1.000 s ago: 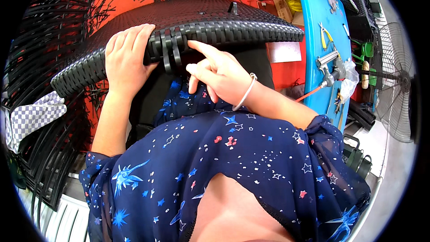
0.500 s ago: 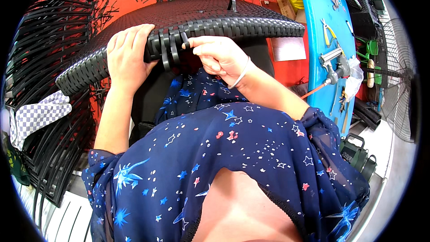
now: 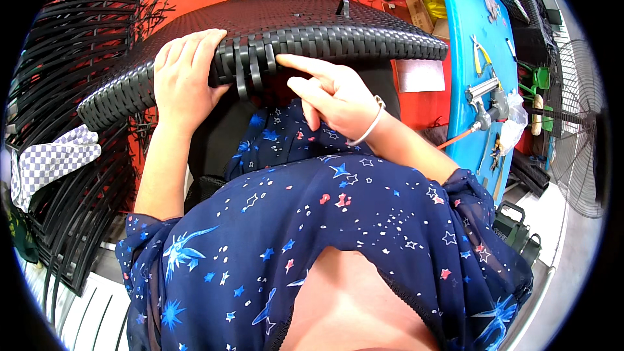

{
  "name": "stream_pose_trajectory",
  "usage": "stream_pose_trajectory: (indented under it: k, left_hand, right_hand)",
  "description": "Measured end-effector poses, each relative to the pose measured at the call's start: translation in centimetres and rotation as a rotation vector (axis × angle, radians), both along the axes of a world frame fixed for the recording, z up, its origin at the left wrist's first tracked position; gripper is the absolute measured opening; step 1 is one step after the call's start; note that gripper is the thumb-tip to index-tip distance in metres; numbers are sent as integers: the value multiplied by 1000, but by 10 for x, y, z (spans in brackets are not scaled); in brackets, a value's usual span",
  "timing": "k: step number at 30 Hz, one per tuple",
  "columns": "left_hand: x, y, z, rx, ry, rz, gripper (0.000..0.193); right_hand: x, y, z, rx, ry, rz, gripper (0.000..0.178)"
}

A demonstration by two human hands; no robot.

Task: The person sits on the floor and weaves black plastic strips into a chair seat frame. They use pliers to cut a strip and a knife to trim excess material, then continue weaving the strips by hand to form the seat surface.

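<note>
A black woven rattan-style panel (image 3: 351, 38) lies across in front of me, its thick braided edge toward me. My left hand (image 3: 183, 81) is wrapped over that edge left of the middle, fingers on top and thumb underneath. Just right of it, several loose flat black strips (image 3: 241, 79) hang down from the edge. My right hand (image 3: 339, 96) is beside these strips, its index finger stretched out with the tip close to the rightmost one. The thumb stands apart from that finger, and nothing shows between them. Another short strip (image 3: 344, 8) sticks up from the panel's top.
A blue table (image 3: 465, 58) at right bears yellow-handled pliers (image 3: 481, 56), a grey air tool (image 3: 486, 103) with an orange hose, and a clear plastic bag (image 3: 513, 120). Stacked black curved strips (image 3: 84, 78) and a checkered cloth (image 3: 55, 156) are at left. A fan (image 3: 582, 130) stands far right.
My right hand has drawn back to the right from the loose strips, and its fingers have spread from a pinch. The strip it held now lies against the edge. My left hand keeps its grip.
</note>
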State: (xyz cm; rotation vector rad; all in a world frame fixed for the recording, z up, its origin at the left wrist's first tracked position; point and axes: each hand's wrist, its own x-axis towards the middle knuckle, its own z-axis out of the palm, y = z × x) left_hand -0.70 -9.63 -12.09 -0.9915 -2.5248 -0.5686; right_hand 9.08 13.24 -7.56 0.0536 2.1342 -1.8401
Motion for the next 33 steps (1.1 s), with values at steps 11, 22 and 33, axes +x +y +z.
stream_pose_trajectory:
  k: [11, 22, 33]
  left_hand:
    - [1, 1, -3, -1, 2, 6, 74]
    - [1, 3, -4, 7, 22, -6, 69]
    - [0, 2, -4, -10, -5, -13, 72]
  right_hand:
    - [-18, -6, 8, -52, -157, -112, 53]
    - [-24, -6, 2, 16, -127, -86, 43]
    - [-21, -7, -26, -325, -98, -257, 20]
